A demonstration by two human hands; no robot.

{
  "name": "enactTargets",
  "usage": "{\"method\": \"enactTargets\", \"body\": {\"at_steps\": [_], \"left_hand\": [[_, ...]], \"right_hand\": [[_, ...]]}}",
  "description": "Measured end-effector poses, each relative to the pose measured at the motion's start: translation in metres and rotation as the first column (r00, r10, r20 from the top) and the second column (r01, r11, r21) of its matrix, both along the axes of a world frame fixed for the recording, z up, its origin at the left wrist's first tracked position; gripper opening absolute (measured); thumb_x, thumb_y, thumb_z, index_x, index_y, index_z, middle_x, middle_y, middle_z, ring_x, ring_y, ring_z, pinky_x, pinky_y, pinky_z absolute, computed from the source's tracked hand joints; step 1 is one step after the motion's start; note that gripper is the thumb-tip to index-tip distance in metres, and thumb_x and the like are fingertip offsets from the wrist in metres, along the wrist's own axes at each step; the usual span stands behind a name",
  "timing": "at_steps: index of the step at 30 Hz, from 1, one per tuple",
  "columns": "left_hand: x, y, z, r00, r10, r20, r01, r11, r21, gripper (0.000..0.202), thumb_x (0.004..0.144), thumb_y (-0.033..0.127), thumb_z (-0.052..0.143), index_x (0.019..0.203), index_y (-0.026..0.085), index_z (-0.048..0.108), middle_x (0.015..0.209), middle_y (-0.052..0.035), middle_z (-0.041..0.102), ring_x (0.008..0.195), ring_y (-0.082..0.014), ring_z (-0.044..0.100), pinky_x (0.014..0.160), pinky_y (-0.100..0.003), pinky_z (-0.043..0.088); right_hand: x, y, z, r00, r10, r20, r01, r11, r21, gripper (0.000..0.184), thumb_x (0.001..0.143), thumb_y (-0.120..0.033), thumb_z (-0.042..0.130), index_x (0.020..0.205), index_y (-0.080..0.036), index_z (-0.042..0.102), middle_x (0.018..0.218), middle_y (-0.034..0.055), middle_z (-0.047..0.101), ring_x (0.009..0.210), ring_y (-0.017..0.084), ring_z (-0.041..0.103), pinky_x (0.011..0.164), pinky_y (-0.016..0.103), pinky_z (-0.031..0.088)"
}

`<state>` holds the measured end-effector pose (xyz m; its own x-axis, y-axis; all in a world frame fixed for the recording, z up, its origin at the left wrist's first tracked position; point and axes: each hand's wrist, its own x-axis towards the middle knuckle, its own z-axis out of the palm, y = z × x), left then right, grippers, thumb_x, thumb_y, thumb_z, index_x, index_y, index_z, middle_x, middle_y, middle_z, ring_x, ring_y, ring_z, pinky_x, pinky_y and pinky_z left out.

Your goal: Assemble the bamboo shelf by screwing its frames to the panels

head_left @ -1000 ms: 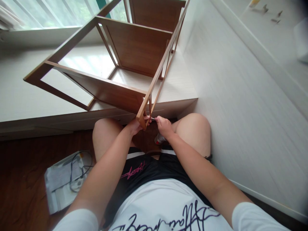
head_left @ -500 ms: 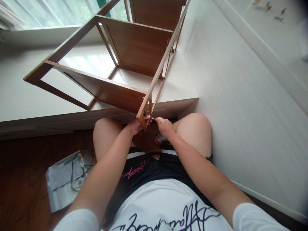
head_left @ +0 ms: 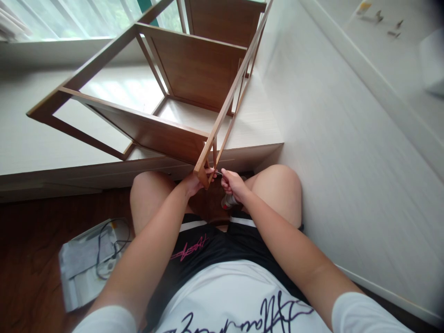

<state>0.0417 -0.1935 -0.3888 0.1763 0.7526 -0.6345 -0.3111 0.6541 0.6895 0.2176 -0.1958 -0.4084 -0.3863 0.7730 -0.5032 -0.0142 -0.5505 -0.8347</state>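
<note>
A brown wooden shelf frame [head_left: 197,69] with panel shelves lies tilted across the white ledge, its near corner reaching out over my knees. My left hand [head_left: 196,183] is closed around that near corner, partly hidden behind the wood. Just right of it, my right hand [head_left: 235,183] pinches a thin metal tool [head_left: 218,173], whose kind is too small to make out. The tool's tip points left at the corner, close to my left fingertips. Most of its length is hidden in my fist.
The white ledge [head_left: 31,143] runs under the window on the left. A white panel wall [head_left: 333,152] stands close on my right, with several small fittings [head_left: 379,17] on the surface beyond. A plastic-wrapped package with a black cable [head_left: 83,273] lies on the dark floor.
My right hand has turned slightly, and its lower fingers now show curled. The left hand keeps its hold on the corner. The whole view has shifted a little.
</note>
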Motion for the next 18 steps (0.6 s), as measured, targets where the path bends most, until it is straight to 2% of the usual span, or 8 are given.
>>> {"method": "enactTargets", "body": {"at_steps": [5, 7, 10, 18], "left_hand": [[0.0, 0.0, 0.001, 1.0, -0.002, 0.012, 0.002, 1.0, -0.006, 0.022, 0.069, 0.03, 0.078, 0.083, 0.013, 0.075, 0.075, -0.0038, 0.069, 0.066, -0.0117, 0.06, 0.062, -0.024, 0.045], [0.0, 0.0, 0.0, 1.0, -0.001, 0.013, 0.001, 1.0, 0.0, 0.023, 0.069, 0.031, 0.079, 0.083, 0.013, 0.075, 0.076, -0.0038, 0.07, 0.068, -0.0118, 0.06, 0.063, -0.024, 0.045], [-0.001, -0.001, -0.003, 1.0, -0.006, 0.015, 0.005, 1.0, 0.026, 0.025, 0.068, 0.033, 0.08, 0.085, 0.014, 0.075, 0.078, -0.0036, 0.07, 0.07, -0.0121, 0.06, 0.065, -0.023, 0.045], [-0.004, 0.001, -0.013, 1.0, -0.015, -0.008, 0.015, 1.0, 0.011, 0.025, 0.069, 0.034, 0.078, 0.085, 0.016, 0.076, 0.08, -0.0043, 0.071, 0.073, -0.0144, 0.06, 0.069, -0.026, 0.045]], "right_hand": [[-0.001, -0.001, -0.006, 0.968, -0.236, 0.088, 0.214, 0.954, 0.211, 0.045, 0.077, -0.057, 0.069, 0.082, -0.025, 0.038, 0.057, -0.0101, 0.037, 0.049, 0.009, 0.03, 0.048, 0.022, 0.021], [0.001, -0.001, -0.007, 0.945, -0.294, 0.145, 0.231, 0.911, 0.34, 0.043, 0.075, -0.053, 0.073, 0.081, -0.023, 0.043, 0.06, -0.0091, 0.037, 0.054, 0.009, 0.032, 0.052, 0.022, 0.024], [0.003, -0.005, -0.009, 0.92, -0.328, 0.215, 0.188, 0.85, 0.492, 0.037, 0.078, -0.05, 0.072, 0.079, -0.022, 0.048, 0.062, -0.0076, 0.04, 0.056, 0.01, 0.035, 0.054, 0.024, 0.027], [0.003, -0.014, -0.021, 0.928, -0.323, 0.185, 0.191, 0.839, 0.509, 0.031, 0.081, -0.045, 0.068, 0.093, -0.023, 0.05, 0.065, -0.0073, 0.045, 0.057, 0.012, 0.043, 0.055, 0.024, 0.033]]}}
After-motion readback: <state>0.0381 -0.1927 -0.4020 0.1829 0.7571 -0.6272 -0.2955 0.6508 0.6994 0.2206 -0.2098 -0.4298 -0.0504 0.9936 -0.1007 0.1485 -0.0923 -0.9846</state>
